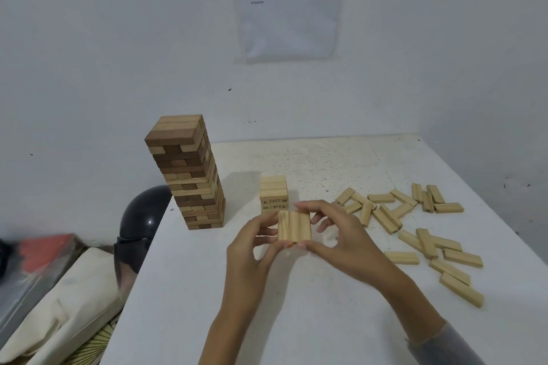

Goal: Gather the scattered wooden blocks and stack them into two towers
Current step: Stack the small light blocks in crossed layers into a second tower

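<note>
Over speckled table [296,305], three smooth oblong blocks [294,227] in grip of left hand [252,249] and right hand [341,234].

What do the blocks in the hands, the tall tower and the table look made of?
The three held blocks: pale wood, apparently unfinished, with faint grain lines. The tall tower: the same pale wood mixed with darker brown blocks, possibly stained. The table: white, matt, speckled with dark marks; painted or laminated, I cannot tell.
</note>
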Available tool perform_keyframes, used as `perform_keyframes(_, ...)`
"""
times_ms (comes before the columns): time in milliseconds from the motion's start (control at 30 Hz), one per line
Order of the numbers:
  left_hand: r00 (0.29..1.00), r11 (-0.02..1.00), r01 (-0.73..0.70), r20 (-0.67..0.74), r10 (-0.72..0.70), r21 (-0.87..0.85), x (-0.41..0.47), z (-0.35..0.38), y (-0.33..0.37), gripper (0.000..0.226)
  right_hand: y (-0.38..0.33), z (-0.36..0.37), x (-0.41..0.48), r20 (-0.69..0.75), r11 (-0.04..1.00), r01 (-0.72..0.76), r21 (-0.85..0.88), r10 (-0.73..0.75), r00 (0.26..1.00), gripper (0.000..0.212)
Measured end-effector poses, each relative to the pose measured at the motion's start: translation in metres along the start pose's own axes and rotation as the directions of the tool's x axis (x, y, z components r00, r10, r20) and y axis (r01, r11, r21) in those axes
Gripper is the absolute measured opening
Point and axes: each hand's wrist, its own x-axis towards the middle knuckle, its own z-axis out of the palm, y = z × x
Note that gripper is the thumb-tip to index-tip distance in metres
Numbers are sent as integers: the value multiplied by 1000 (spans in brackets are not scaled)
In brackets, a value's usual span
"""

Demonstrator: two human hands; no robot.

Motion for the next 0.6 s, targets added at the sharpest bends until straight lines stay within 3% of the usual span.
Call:
perform_keyframes(267, 999, 998, -20, -47, 22, 51, 45, -6, 7, 42, -4, 0, 58, 24, 998, 58, -3, -58, 998, 56)
perform_keyframes(600, 999, 993, 13, -42, -8, 114, 77, -2, -5, 36, 9, 6, 93, 88, 1000, 14, -13, -13, 996, 54)
